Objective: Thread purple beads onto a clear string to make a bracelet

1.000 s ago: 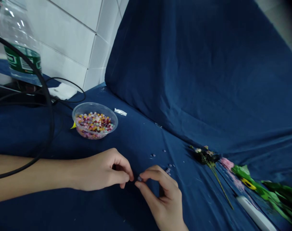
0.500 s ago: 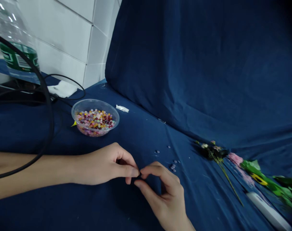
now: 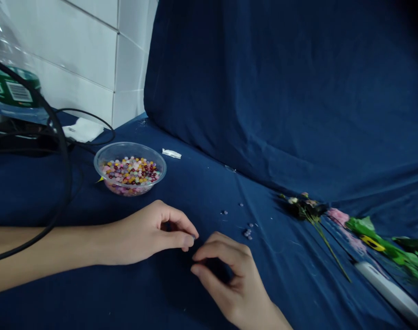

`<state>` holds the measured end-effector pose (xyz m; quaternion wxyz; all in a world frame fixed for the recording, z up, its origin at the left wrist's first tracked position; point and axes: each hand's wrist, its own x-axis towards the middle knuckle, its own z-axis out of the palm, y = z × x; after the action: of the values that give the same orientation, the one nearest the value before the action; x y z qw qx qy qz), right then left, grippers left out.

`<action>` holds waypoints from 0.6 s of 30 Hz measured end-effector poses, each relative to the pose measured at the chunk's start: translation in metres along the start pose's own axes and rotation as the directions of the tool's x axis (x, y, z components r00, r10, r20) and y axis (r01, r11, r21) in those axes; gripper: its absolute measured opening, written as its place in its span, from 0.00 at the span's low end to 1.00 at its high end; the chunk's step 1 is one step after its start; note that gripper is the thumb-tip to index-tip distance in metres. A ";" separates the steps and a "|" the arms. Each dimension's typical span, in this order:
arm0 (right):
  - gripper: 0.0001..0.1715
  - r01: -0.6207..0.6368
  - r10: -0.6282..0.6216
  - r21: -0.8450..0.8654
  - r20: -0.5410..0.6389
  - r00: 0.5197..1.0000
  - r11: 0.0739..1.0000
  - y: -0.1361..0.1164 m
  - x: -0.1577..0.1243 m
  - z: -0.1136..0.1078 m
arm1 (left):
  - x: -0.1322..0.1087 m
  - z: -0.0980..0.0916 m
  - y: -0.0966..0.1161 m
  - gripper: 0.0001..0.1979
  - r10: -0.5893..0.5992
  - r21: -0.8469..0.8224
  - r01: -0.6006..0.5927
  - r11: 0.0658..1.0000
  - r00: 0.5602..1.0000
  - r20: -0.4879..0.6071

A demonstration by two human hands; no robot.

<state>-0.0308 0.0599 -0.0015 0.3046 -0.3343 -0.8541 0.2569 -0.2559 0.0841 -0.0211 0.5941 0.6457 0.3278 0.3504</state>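
My left hand (image 3: 160,231) is in a pinch, thumb against forefinger, with a tiny glint at the tips too small to name. Just right of it and slightly lower, my right hand (image 3: 229,275) has thumb and forefinger drawn nearly together; whatever they hold, if anything, does not show. The fingertips of the two hands are a short way apart over the dark blue cloth (image 3: 133,298). Beyond my right hand lie several small purple beads (image 3: 248,233). Behind my left hand is a clear plastic bowl (image 3: 103,156) of mixed coloured beads (image 3: 131,169).
A black cable (image 3: 62,156) loops across the left side, over my forearm. At the left stands a plastic bottle (image 3: 14,87), near a white tissue (image 3: 83,130). A white wrapper (image 3: 171,153) is right of the bowl. Artificial flowers (image 3: 308,208) and a white stick-like object (image 3: 389,288) lie right.
My fingertips, nearly meeting earlier, have moved a little apart, and my right hand has shifted slightly left and down. The bowl and bottle appear further left as the view shifts.
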 end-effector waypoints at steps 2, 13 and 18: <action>0.06 -0.012 0.012 -0.011 0.035 0.999 1.000 -0.001 0.000 -0.002 | -0.001 0.001 0.002 0.06 -0.002 0.000 0.002 1.000 1.000 -0.020; 0.11 -0.019 0.011 -0.065 -0.129 0.992 0.998 -0.001 -0.004 -0.010 | -0.005 0.003 0.012 0.05 -0.045 0.035 0.045 0.998 0.999 -0.003; 0.05 -0.029 0.023 -0.063 -0.098 0.995 0.998 -0.001 -0.004 -0.011 | -0.006 0.004 0.012 0.05 -0.054 0.056 0.055 0.997 0.998 -0.015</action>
<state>-0.0212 0.0589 0.0053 0.3316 -0.3671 -0.8416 0.2167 -0.2559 0.0759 -0.0093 0.5828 0.6505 0.3590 0.3289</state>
